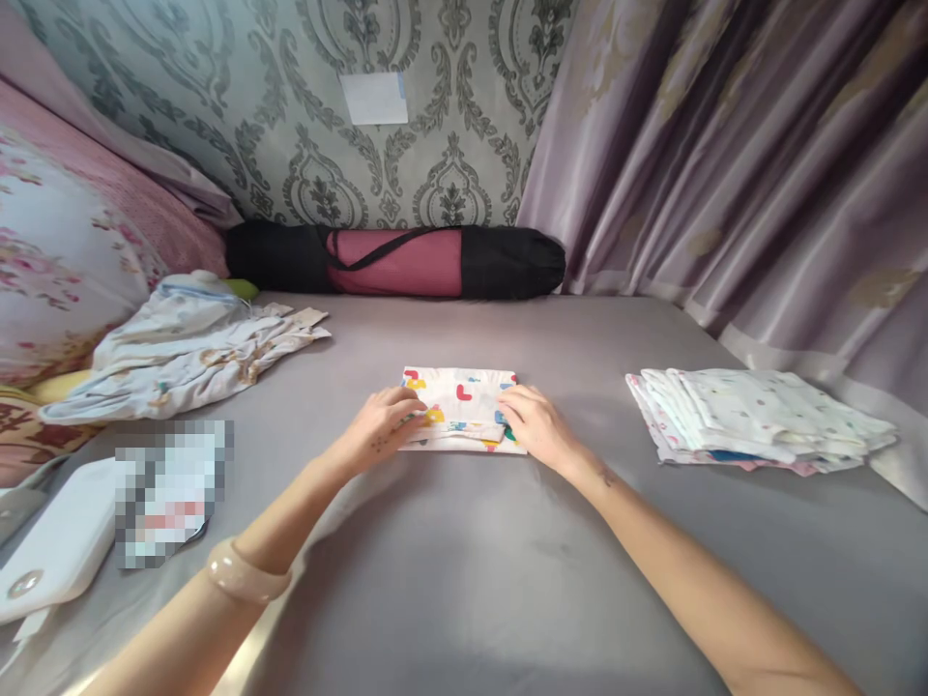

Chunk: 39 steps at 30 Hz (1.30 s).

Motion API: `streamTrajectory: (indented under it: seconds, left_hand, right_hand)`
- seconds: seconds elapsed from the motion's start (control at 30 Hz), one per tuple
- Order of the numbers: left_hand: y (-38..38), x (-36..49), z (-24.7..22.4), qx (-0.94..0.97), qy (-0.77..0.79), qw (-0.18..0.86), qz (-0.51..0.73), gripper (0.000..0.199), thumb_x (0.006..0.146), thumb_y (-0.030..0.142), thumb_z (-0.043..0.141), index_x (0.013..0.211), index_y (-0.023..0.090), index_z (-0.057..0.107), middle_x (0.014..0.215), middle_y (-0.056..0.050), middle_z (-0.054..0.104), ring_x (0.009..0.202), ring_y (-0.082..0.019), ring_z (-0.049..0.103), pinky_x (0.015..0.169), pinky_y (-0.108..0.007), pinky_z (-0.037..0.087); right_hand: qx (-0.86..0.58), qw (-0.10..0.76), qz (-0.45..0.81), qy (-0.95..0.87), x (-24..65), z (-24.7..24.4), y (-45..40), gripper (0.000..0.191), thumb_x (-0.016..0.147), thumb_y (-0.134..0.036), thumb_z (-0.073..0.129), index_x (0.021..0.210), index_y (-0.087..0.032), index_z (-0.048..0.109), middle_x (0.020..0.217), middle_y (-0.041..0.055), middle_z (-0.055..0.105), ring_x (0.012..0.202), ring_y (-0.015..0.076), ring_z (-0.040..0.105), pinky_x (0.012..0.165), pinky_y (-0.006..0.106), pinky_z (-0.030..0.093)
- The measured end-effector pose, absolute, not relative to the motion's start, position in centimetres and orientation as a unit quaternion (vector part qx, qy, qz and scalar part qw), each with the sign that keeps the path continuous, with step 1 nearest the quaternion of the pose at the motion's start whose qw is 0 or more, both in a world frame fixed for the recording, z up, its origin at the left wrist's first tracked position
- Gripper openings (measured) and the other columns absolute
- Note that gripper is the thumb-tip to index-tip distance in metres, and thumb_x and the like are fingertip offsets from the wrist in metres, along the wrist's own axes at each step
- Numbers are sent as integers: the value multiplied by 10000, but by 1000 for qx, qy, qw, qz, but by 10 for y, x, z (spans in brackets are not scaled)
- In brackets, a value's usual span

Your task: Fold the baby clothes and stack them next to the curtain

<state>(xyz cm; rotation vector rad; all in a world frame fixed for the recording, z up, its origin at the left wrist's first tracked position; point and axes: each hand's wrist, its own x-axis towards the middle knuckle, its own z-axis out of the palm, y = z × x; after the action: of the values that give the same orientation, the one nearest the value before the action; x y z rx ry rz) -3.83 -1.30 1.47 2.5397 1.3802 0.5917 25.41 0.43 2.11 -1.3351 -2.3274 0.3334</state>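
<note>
A smooth, glossy, pale bangle (250, 572) circles the left forearm, nearest of all. To its left lie a white plastic slab (65, 532) with rounded corners, a round metallic spot and a white cable (27, 628), and an object (175, 493) blurred into blocks, so any print on it cannot be read.

Beyond these, on a smooth gray sheet (464, 561), a folded cloth (464, 406) lies flat between the two hands, a soft white rectangle printed with red, yellow, blue and green shapes. The left hand (378, 425) rests its bent fingers on the cloth's left side, the right hand (540, 427) on its right; whether either pinches the fabric I cannot tell.

Off to the right sits a stack of thin, folded, patterned cloths (768, 416), edges uneven. Left, a crumpled pale garment (195, 353) lies loose beside a floral pillow (50, 242).

Farther back, a long black and dusty-pink roll bag (395, 263) with a strap lies against damask-patterned wallpaper (453, 145); pleated, satiny mauve curtains (696, 164) hang at right. A white paper (373, 99) is on the wall.
</note>
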Motion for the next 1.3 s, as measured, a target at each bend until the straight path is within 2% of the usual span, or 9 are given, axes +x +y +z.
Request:
streamTrajectory:
  seconds: [0.1,0.23,0.53,0.77,0.93,1.07,1.3]
  left_hand:
    - [-9,-17,15,873,428,125,198,270,950,351,445,965,196,666,960,-84,639,907,-197,577,813,-317,432]
    - [-5,-8,10,868,422,174,195,205,916,325,502,866,187,646,849,-50,606,808,-171,547,730,-279,421]
    - [-3,-9,17,857,440,211,167,167,873,313,538,822,187,634,832,-50,598,826,-180,541,726,-272,423]
    - [-3,-7,22,837,463,243,164,123,816,293,583,799,183,633,811,-36,590,789,-167,527,686,-251,401]
    - [-2,-6,29,805,462,326,177,214,843,323,528,745,159,624,710,-9,569,674,-129,494,609,-228,363]
    - [1,-9,28,770,474,388,180,258,851,356,507,804,144,647,681,8,552,626,-107,453,576,-220,337]
    - [2,-4,22,738,507,398,200,249,846,385,493,783,157,571,682,21,502,611,-106,434,550,-222,344]
  right_hand:
    - [-426,221,157,-863,231,25,-3,221,945,-215,480,966,-211,700,999,50,683,981,184,582,904,302,441]
    - [-429,179,168,-869,219,24,-9,148,909,-177,545,904,-196,692,954,49,667,951,185,573,858,297,431]
    - [-441,142,221,-858,222,29,-1,104,847,-159,561,799,-209,639,913,22,652,927,174,568,761,258,389]
    - [-466,140,322,-812,222,36,5,126,840,-169,486,776,-216,584,670,-28,620,662,125,541,622,231,352]
    - [-463,138,359,-798,223,29,12,131,831,-190,463,807,-223,587,581,-44,609,625,126,541,600,227,344]
    - [-465,151,359,-796,222,23,13,159,848,-260,471,764,-219,598,562,-40,605,626,128,548,607,231,348]
    - [-508,139,330,-784,216,22,10,219,858,-377,512,711,-227,575,552,-43,607,641,135,556,606,242,332]
